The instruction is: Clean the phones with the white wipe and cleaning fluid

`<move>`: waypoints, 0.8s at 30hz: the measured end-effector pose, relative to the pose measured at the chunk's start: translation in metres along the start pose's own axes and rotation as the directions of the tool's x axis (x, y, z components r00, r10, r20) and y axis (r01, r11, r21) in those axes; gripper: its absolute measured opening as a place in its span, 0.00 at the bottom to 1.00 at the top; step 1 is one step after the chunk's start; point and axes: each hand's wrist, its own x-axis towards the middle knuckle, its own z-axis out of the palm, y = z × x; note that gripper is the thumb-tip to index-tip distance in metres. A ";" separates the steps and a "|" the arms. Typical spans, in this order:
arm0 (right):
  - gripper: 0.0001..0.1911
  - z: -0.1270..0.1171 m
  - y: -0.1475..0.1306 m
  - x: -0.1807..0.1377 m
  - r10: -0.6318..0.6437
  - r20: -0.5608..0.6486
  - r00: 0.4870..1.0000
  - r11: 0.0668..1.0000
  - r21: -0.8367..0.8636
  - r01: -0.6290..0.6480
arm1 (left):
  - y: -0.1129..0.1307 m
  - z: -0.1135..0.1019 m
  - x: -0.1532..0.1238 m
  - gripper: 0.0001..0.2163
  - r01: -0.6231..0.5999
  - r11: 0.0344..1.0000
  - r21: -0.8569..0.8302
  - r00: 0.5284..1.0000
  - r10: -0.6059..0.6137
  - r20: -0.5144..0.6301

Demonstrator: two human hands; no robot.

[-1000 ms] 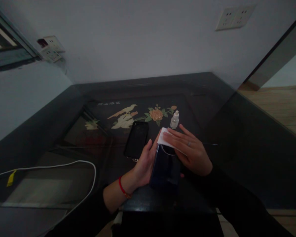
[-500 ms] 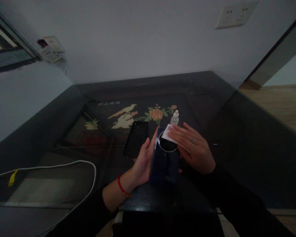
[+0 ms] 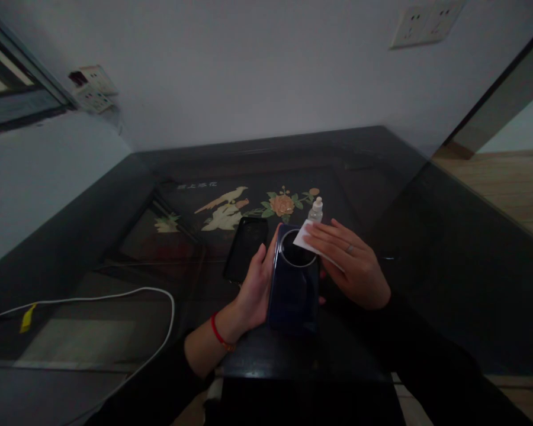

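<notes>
Phone [image 3: 293, 299] above dark glass table [image 3: 430, 266]

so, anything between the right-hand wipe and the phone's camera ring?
Nothing visible. The white wipe under the right hand lies on the right rim of the camera ring of the dark blue phone; the left hand grips its left edge, clear of the ring.

Four pale Chinese characters [image 3: 196, 185], roughly "上添花" at the end, mark the table [image 3: 382, 195] inlay.

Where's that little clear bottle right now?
In the head view, the bottle stands on the table just beyond the right hand, right of the painted flower.
</notes>
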 end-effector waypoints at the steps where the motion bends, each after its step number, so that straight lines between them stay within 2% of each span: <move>1: 0.22 0.002 -0.003 0.001 -0.034 0.022 0.999 0.999 0.010 0.034 | -0.002 -0.001 0.000 0.24 0.010 1.000 0.003 1.000 -0.010 0.003; 6: 0.17 0.003 -0.011 0.002 -0.228 0.113 0.967 0.971 0.095 0.218 | -0.008 -0.004 0.003 0.26 -0.018 1.000 0.000 0.998 0.018 -0.061; 9: 0.16 -0.003 -0.003 -0.002 -0.252 0.079 0.965 0.963 0.121 0.241 | -0.002 -0.004 0.005 0.26 -0.049 0.998 -0.029 0.994 0.046 -0.103; 11: 0.17 -0.009 0.003 -0.003 -0.177 0.011 0.984 0.981 0.076 0.176 | 0.003 -0.003 0.004 0.26 -0.027 0.998 -0.051 0.996 0.022 -0.084; 13: 0.19 -0.013 0.007 -0.003 -0.024 -0.103 0.994 0.999 0.022 0.026 | 0.005 -0.002 0.003 0.26 0.012 0.998 -0.059 0.999 -0.014 -0.029; 15: 0.19 -0.014 0.007 -0.002 0.146 -0.203 0.968 0.989 0.007 -0.148 | 0.004 -0.002 0.002 0.26 0.027 0.999 -0.042 0.999 -0.026 0.025; 17: 0.19 -0.014 0.003 0.000 0.251 -0.259 0.933 0.966 0.002 -0.259 | 0.000 -0.002 0.000 0.25 0.013 1.000 -0.002 0.998 -0.013 0.059; 21: 0.21 -0.010 -0.004 -0.001 0.269 -0.321 0.908 0.957 -0.020 -0.290 | -0.006 0.000 -0.004 0.27 -0.016 0.996 0.093 0.994 0.006 0.107; 24: 0.22 -0.007 -0.005 -0.003 0.149 -0.283 0.948 0.987 -0.020 -0.161 | -0.008 0.002 -0.007 0.29 -0.020 0.989 0.145 0.992 0.001 0.127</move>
